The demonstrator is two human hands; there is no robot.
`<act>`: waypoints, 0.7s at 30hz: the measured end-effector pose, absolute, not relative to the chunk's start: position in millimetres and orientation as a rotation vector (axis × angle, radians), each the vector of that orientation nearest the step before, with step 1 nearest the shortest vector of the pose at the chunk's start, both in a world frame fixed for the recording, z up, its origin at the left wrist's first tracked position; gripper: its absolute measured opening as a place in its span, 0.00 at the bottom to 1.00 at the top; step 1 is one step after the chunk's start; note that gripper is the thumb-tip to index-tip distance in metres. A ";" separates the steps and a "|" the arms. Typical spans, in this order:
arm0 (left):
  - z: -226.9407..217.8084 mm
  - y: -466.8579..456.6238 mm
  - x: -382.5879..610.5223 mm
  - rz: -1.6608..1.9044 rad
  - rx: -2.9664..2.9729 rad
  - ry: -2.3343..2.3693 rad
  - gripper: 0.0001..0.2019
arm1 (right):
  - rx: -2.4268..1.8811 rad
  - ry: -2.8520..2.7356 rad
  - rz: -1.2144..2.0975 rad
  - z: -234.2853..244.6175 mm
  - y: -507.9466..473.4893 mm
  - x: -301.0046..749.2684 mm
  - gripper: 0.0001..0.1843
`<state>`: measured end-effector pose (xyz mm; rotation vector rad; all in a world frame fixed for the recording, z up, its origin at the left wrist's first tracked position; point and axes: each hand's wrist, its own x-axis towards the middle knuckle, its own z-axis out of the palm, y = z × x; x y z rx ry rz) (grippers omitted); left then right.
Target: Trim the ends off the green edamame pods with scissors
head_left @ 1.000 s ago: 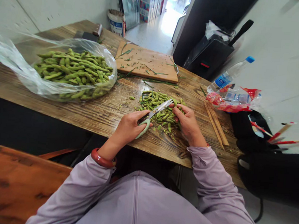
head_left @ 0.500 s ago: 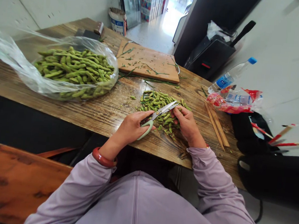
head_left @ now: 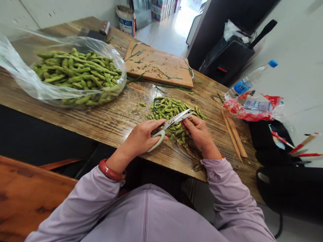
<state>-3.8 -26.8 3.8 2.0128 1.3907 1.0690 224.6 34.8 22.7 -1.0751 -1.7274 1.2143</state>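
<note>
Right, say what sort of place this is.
Perhaps a food-preparation corner in a shop or eatery: a cutting board and a clear bag of green pods lie on the wooden table, with apparently stacked boxes beyond.

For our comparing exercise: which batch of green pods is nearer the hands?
The loose pile by the scissors; the other batch is inside the plastic bag.

Daylight reaches you from doorway (head_left: pixel 193 2) beyond table (head_left: pixel 102 121), burnt nearly white; floor (head_left: pixel 181 26) behind table glares. Table top, your scissors (head_left: pixel 175 118) catch pale sheen. Dark beneath table hides detail. Far from table, edges stretch, soften.
</note>
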 end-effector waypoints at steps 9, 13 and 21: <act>0.7 -26.0 -4.2 1.047 2.117 1.383 0.23 | -1.061 -1.781 1.124 18.6 36.8 227.9 0.24; 0.1 -26.9 -4.8 1.023 2.122 1.410 0.22 | -1.068 -1.791 1.098 19.7 36.9 225.7 0.25; 3.3 -26.8 -3.9 1.124 1.983 1.469 0.20 | -1.082 -1.817 1.058 22.8 33.8 215.5 0.26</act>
